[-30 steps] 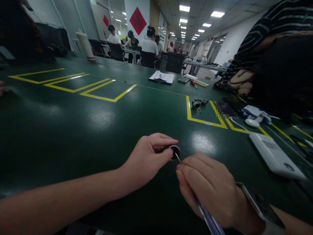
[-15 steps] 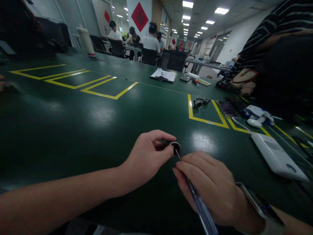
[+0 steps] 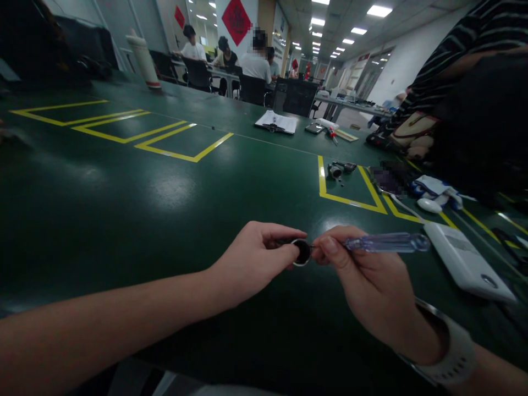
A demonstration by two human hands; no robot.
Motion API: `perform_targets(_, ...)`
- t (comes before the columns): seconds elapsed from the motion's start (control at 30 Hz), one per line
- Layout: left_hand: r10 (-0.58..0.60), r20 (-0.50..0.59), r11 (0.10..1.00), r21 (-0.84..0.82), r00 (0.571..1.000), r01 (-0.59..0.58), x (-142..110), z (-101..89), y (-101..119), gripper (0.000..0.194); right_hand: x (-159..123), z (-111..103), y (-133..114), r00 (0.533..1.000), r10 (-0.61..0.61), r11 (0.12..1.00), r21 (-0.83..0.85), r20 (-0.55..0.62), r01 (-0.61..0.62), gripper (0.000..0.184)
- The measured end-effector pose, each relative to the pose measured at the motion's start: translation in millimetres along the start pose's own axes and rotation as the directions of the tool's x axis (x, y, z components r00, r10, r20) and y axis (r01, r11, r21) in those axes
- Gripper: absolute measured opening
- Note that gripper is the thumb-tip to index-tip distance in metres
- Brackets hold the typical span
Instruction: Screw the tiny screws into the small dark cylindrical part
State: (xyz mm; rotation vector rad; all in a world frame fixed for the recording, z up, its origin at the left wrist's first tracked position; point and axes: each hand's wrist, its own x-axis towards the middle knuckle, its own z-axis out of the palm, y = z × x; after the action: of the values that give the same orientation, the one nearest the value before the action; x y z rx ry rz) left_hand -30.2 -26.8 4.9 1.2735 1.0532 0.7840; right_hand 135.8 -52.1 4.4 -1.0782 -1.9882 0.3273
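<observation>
My left hand (image 3: pixel 259 258) is closed around a small dark cylindrical part with a shiny metal rim (image 3: pixel 302 253); its open end faces me. Between the thumb and fingers of my right hand (image 3: pixel 363 275) is a screwdriver (image 3: pixel 388 243) with a clear purplish handle. The handle points right, and the thin shaft runs left toward the part's rim. Its tip is hidden at my fingertips, so I cannot tell whether it touches the rim. Both hands are just above the dark green table (image 3: pixel 165 231).
Metal parts (image 3: pixel 336 171) lie inside a yellow-taped area at the right. Beyond them are a clipboard (image 3: pixel 275 122) and red-handled pliers (image 3: pixel 332 135). A white power bank (image 3: pixel 468 261) with a cable lies right of my hand. A bottle (image 3: pixel 144 60) stands far left; a person in stripes (image 3: pixel 454 60) is at right.
My right hand has turned, swinging the screwdriver from pointing into the part's opening to lying sideways at its right edge. The part's opening now faces me more. My left hand keeps its hold.
</observation>
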Motion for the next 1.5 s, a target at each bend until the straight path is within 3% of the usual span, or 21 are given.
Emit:
perform_targets(0.37,0.037,0.024,0.999,-0.010,0.999,-0.037,-2,1.9,3,0.021,3,-6,-3,0.998,-0.060,0.991,-0.119,0.021,0.062,0.018)
perform_targets(1.07,0.068,0.029,0.998,0.000,0.997,-0.068,-2,0.7,2,0.022,2,-8,-8,0.996,-0.038,0.999,0.038,0.082,0.035,0.015)
perform_targets(1.27,0.050,-0.006,0.998,-0.025,0.999,-0.050,-2,3.4,2,0.025,3,-8,-8,0.985,-0.060,0.997,0.058,0.163,0.051,0.014)
perform_targets(1.5,-0.019,-0.062,0.999,-0.051,0.998,0.015,-3,3.0,4,0.026,3,-9,-9,0.989,-0.052,0.996,0.081,0.142,0.041,0.013)
